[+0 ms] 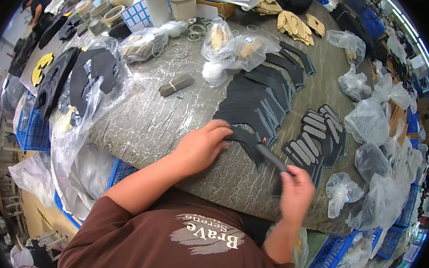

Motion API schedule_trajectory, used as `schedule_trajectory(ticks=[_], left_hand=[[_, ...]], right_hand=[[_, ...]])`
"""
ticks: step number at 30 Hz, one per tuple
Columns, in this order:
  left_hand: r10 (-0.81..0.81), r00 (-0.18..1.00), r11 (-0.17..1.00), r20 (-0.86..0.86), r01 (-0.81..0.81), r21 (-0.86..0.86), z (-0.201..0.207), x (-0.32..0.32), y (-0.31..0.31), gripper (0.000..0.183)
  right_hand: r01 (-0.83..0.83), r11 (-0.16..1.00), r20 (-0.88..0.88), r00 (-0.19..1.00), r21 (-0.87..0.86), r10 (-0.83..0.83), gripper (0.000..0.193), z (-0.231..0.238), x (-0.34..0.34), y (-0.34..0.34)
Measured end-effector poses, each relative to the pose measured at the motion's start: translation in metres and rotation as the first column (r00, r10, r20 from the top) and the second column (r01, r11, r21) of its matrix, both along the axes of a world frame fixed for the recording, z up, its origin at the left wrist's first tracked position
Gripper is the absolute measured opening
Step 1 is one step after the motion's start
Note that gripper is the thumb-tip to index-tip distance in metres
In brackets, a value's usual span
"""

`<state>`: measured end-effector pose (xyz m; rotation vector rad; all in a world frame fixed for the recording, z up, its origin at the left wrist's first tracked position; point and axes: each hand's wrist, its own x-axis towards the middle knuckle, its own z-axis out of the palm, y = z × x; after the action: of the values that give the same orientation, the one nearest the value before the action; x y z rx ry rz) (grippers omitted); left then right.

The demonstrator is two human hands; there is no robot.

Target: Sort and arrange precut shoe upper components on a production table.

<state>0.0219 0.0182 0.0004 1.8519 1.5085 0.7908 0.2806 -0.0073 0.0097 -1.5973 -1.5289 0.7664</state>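
Note:
My left hand (pixel 199 148) is closed at the left end of a black cut fabric piece (pixel 245 137), with fingers and thumb pinching its edge. My right hand (pixel 297 188) pinches one end of a narrow dark strip (pixel 272 158); the strip's other end reaches the right side of that piece. Just beyond, black cut pieces (pixel 247 99) with blue-grey undersides lie overlapped in a long fanned row. A small orange mark (pixel 265 139) shows at the row's near edge. To the right of it lie dark glove-shaped pieces (pixel 314 133) with grey finger padding, partly behind my right hand.
A bundle of grey strips (pixel 176 85) lies mid-table. Tied clear bags (pixel 240 51), rubber bands (pixel 196 32), tan glove pieces (pixel 295 27) and a pale tumbler (pixel 155 3) stand farther back. Plastic bags (pixel 369 120) line the right edge; a blue crate (pixel 33 129) is at left.

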Motion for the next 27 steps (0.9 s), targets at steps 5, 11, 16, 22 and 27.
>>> schedule_trajectory(ticks=[5,11,16,22,27], left_hand=[[-0.055,0.951,0.984,-0.305,0.102,0.143,-0.024,-0.001,-0.001,0.024],[-0.130,0.963,0.979,-0.237,0.162,0.120,-0.010,-0.019,-0.036,0.022],[-0.211,0.954,0.976,0.214,0.219,-0.013,0.002,-0.019,-0.047,0.077],[-0.361,0.933,0.917,0.001,0.354,0.185,-0.004,-0.003,-0.050,0.094],[-0.357,0.934,0.913,0.020,0.345,0.219,-0.010,-0.003,-0.048,0.098]], right_hand=[[0.238,0.961,0.422,0.863,0.143,-0.277,0.025,0.004,0.040,0.009],[-0.208,0.974,0.108,0.974,0.088,0.198,0.016,-0.008,-0.032,-0.013],[-0.504,0.864,-0.279,0.831,-0.013,0.481,0.015,-0.011,-0.086,-0.018],[-0.611,0.789,-0.444,0.725,-0.064,0.526,0.011,-0.002,-0.099,-0.017],[-0.586,0.803,-0.513,0.725,-0.111,0.459,0.007,-0.009,-0.094,-0.021]])
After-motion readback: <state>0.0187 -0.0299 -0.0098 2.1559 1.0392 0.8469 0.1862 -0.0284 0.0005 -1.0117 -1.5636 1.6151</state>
